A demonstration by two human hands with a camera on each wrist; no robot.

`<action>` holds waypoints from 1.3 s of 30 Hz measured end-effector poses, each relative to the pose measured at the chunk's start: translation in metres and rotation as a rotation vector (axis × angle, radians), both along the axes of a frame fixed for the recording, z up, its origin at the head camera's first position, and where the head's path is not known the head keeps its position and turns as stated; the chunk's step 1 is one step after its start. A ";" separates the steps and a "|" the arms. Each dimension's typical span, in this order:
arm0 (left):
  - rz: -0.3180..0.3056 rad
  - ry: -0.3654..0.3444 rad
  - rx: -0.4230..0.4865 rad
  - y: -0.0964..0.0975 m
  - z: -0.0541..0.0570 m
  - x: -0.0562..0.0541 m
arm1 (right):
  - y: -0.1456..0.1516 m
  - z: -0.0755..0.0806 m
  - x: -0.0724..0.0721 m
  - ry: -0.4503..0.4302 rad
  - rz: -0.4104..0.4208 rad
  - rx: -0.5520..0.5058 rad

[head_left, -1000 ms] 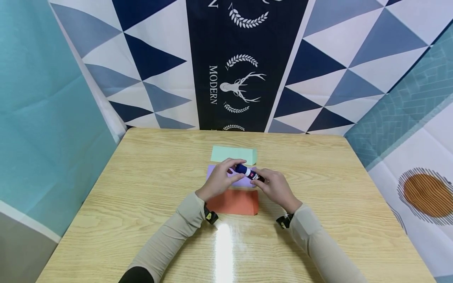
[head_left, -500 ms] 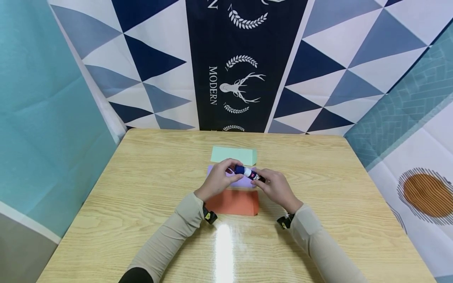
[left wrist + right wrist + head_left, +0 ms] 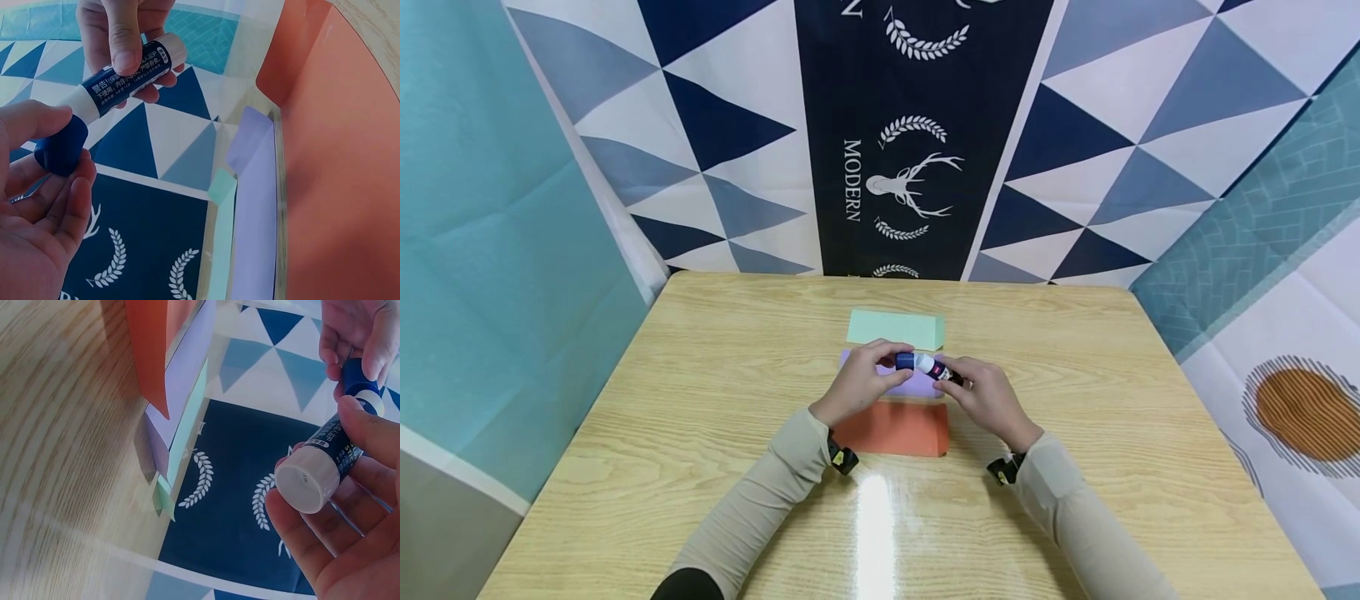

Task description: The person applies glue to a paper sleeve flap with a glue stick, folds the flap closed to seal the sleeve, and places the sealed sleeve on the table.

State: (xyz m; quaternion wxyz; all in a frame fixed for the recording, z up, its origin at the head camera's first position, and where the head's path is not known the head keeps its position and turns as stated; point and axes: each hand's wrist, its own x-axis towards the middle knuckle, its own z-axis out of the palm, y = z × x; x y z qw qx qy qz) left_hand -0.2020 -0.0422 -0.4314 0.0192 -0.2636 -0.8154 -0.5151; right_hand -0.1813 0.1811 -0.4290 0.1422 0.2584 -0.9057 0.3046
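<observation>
Your left hand (image 3: 861, 383) pinches the blue cap (image 3: 905, 361); your right hand (image 3: 987, 397) grips the glue stick (image 3: 937, 370) above the worktop (image 3: 737, 375). In the head view, the stick's long axis runs from four toward ten o'clock, its white neck (image 3: 924, 363) just beside the cap.

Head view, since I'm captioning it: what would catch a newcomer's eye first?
Probably the black banner with its white stag, behind the table. Next, at centre, the dark tube in the right hand and blue cap in the left hand, beyond the orange-red paper.
</observation>
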 end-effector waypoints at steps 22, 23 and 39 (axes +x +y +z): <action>0.075 0.037 -0.035 0.001 -0.002 -0.008 | 0.004 0.001 -0.002 0.018 -0.053 -0.062; 0.077 0.031 -0.037 0.001 -0.002 -0.008 | 0.005 0.001 -0.002 0.023 -0.054 -0.065; 0.070 -0.153 -0.112 0.013 -0.013 -0.025 | 0.008 -0.002 -0.001 0.081 -0.055 -0.112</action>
